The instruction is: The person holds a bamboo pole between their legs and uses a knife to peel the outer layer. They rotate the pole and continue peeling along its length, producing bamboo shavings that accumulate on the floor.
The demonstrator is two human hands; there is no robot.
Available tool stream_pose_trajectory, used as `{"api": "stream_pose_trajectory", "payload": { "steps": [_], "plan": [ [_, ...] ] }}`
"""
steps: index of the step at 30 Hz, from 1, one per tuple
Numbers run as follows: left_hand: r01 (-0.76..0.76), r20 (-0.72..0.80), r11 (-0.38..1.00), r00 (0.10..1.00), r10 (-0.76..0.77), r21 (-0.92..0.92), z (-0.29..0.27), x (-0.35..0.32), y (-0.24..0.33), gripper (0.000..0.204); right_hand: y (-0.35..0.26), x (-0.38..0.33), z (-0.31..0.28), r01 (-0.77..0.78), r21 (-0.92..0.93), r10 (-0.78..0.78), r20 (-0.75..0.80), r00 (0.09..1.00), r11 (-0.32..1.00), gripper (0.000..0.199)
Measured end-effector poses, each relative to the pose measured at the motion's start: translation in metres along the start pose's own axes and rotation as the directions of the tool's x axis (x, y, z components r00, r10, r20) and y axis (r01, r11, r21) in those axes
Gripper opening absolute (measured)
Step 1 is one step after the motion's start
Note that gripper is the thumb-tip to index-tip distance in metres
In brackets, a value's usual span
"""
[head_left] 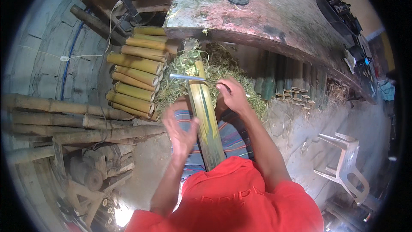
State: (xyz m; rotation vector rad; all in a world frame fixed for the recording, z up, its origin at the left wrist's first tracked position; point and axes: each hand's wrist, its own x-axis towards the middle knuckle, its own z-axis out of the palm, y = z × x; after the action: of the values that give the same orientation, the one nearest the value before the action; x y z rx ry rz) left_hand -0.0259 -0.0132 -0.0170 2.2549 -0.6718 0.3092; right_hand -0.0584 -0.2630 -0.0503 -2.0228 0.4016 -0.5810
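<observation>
A length of bamboo [211, 131] slants up between my knees, its upper part scraped pale yellow and its lower part still greenish-brown. Across its upper part lies a narrow, shiny metal blade [187, 77], its left end sticking out past the bamboo. To the left of the bamboo is my left hand [181, 132], its thumb and fingers apart with nothing in them, somewhat blurred. My right hand [235, 96] is just right of the bamboo, beyond the blade's right end. Its fingers are curled, and whatever they may hold is hidden.
Curly green shavings [227, 66] heap around the bamboo's far end, below a dusty worktable [262, 8]. Yellow bamboo sections [135, 62] are stacked at the left, above long poles [64, 120]. A white plastic stool [343, 163] lies tipped on the floor at right.
</observation>
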Motion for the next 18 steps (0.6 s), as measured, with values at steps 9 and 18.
{"api": "stream_pose_trajectory", "payload": {
  "steps": [9, 18],
  "plan": [
    [0.727, 0.651, 0.493, 0.67, -0.357, -0.479, 0.011, -0.053, 0.02, 0.086, -0.03, -0.06, 0.009, 0.039, -0.034, -0.039, 0.01, 0.999, 0.999, 0.034],
    [0.729, 0.655, 0.261, 0.684, -0.32, -0.633, 0.019, -0.062, 0.006, 0.069, -0.049, -0.076, 0.024, 0.089, -0.03, -0.089, 0.018, 0.996, 0.996, 0.043]
  ]
}}
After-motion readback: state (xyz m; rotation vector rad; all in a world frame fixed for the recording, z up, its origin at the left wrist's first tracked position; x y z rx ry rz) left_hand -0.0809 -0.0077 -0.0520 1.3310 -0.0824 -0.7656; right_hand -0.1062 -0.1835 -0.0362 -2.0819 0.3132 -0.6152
